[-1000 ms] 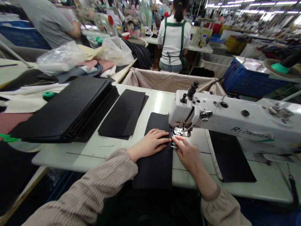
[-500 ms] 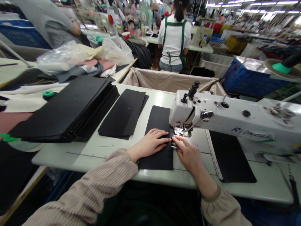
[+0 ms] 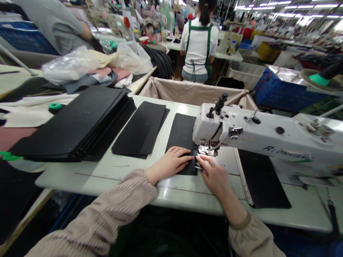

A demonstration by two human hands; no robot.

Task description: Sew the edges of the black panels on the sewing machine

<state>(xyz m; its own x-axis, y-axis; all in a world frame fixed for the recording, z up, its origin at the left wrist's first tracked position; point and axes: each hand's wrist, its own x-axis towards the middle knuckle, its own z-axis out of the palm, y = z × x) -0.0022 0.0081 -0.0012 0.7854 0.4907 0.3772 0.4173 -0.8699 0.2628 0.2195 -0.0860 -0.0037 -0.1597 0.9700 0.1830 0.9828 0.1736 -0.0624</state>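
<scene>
A black panel (image 3: 180,130) lies flat under the head of the white sewing machine (image 3: 254,132), its right edge at the presser foot (image 3: 205,150). My left hand (image 3: 173,162) rests on the panel with its fingers stretched out flat. Close to the needle area, my right hand (image 3: 214,175) touches the panel's right edge with its fingertips. Thread snips (image 3: 199,167) are tucked in that hand, their two silver points sticking out to the left; the rest is hidden by the fingers.
Two overlapping black panels (image 3: 142,128) lie left of the machine, beside a thick stack of black panels (image 3: 77,121). Another black piece (image 3: 264,178) with a pale edge strip lies under the machine arm. A fabric-lined bin (image 3: 184,89) stands behind the table; a co-worker (image 3: 199,46) sits beyond.
The black panel has slid away from me under the presser foot, so its near edge lies farther from the table's front. Both hands stay almost in place.
</scene>
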